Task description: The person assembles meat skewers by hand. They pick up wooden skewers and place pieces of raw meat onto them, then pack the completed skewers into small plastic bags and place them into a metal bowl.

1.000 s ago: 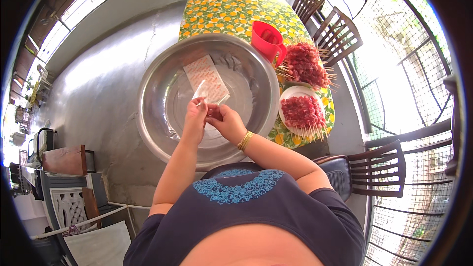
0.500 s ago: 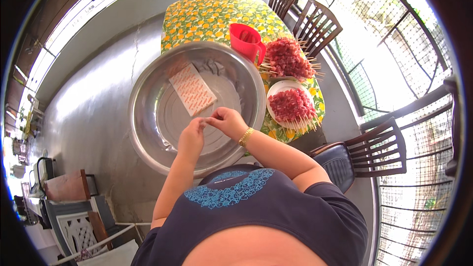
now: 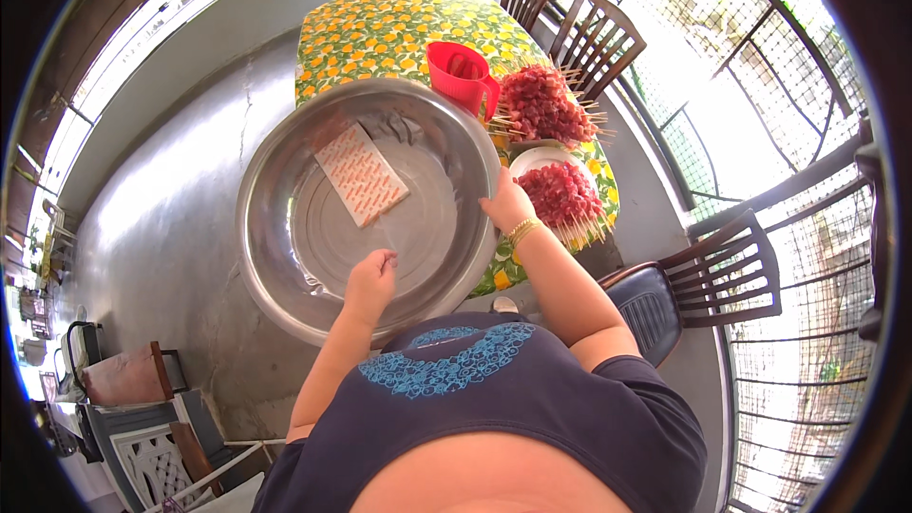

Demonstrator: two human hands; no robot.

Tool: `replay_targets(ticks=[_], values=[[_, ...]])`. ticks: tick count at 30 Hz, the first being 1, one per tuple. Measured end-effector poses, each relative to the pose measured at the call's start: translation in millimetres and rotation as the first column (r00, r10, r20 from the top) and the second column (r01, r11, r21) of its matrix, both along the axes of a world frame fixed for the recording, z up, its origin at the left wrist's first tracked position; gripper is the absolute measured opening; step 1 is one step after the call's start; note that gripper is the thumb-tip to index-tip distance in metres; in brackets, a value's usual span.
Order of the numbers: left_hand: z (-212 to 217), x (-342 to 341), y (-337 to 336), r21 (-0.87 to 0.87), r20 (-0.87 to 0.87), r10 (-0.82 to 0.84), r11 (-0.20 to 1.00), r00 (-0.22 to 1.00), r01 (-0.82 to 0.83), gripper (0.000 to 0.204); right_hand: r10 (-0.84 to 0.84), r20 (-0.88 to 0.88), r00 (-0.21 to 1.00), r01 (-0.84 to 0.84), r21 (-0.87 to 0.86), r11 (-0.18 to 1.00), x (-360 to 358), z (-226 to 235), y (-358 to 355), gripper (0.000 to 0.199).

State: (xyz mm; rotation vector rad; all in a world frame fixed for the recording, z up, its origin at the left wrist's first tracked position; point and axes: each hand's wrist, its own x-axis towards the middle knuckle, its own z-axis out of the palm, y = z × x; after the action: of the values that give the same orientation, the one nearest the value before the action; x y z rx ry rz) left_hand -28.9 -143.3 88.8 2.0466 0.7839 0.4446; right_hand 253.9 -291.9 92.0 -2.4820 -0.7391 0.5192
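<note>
The big steel bowl (image 3: 370,204) sits at the near end of the tabletop (image 3: 399,24), right in front of me. It is shiny and almost empty. A flat packet (image 3: 361,174) with little orange marks lies inside it, on the far left side of the bottom.

My right hand (image 3: 506,201) rests on the right rim of the bowl, with the fingers curled over the edge. It seems to grip the rim, but I cannot see the fingertips well. My left hand (image 3: 370,277) is over the near inside of the bowl. Its fingers are curled in, like a loose fist. I cannot tell if it pinches anything small.

Just right of the bowl there is a white plate (image 3: 537,160) with red meat on sticks (image 3: 562,198). Behind it is a bigger pile of meat sticks (image 3: 543,104). A red jug (image 3: 459,71) stands next to that pile, touching the far rim of the bowl or very near it. The tabletop has a cloth with yellow fruit on it. Dark wooden chairs (image 3: 594,43) stand along the right side.

I think I am getting hold of the bowl to move or turn it. The next move needs a firm grip on the rim, and care that the bowl does not bump the plate or the jug.
</note>
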Motion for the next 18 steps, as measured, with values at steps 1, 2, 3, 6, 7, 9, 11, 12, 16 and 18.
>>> replay_targets(ticks=[1,2,3,6,7,9,11,12,16,18], values=[[-0.7,2.8,1.3,-0.041,-0.009,-0.004,0.999,1.000,0.003,0.018,0.033,-0.039,0.999,-0.033,0.019,0.999,4.4,-3.2,-1.9,0.094],[-0.2,6.1,-0.8,-0.128,-0.051,0.014,0.992,0.999,-0.020,0.018,0.046,-0.019,0.999,-0.045,0.025,0.999,7.6,-5.4,-3.1,0.094],[1.8,9.7,-3.7,-0.099,-0.059,-0.003,0.995,0.998,-0.003,0.016,0.063,-0.001,0.998,-0.063,0.028,0.998,14.4,-5.0,-2.5,0.094],[16.2,20.2,-20.6,-0.130,-0.213,-0.019,0.992,0.977,-0.009,0.012,0.121,0.006,0.993,-0.122,0.013,0.992,32.8,3.2,-3.5,0.093],[22.7,23.4,-27.1,-0.130,-0.281,-0.032,0.992,0.959,-0.005,0.011,0.142,-0.009,0.990,-0.142,0.002,0.990,36.2,7.2,-4.4,0.092],[34.0,35.6,-34.2,-0.092,-0.347,-0.040,0.996,0.937,0.008,0.010,0.190,-0.026,0.981,-0.191,-0.060,0.980,45.4,18.2,-4.0,0.089],[38.6,43.4,-41.6,-0.021,-0.351,-0.027,1.000,0.936,0.021,0.011,0.252,-0.034,0.967,-0.254,-0.156,0.954,48.1,27.7,-7.0,0.085],[37.9,47.8,-44.8,0.065,-0.308,-0.021,0.997,0.951,0.043,0.013,0.284,0.030,0.958,-0.274,-0.191,0.943,56.1,34.9,-2.7,0.082],[18.7,59.8,-71.9,0.180,-0.274,-0.060,0.977,0.960,0.113,0.014,-0.025,0.173,0.985,-0.031,0.314,0.949,113.0,70.0,35.0,0.073],[8.0,66.0,-90.8,0.153,-0.284,-0.076,0.980,0.956,0.124,0.012,0.014,0.235,0.972,-0.079,0.270,0.960,137.9,83.6,62.0,0.077]])
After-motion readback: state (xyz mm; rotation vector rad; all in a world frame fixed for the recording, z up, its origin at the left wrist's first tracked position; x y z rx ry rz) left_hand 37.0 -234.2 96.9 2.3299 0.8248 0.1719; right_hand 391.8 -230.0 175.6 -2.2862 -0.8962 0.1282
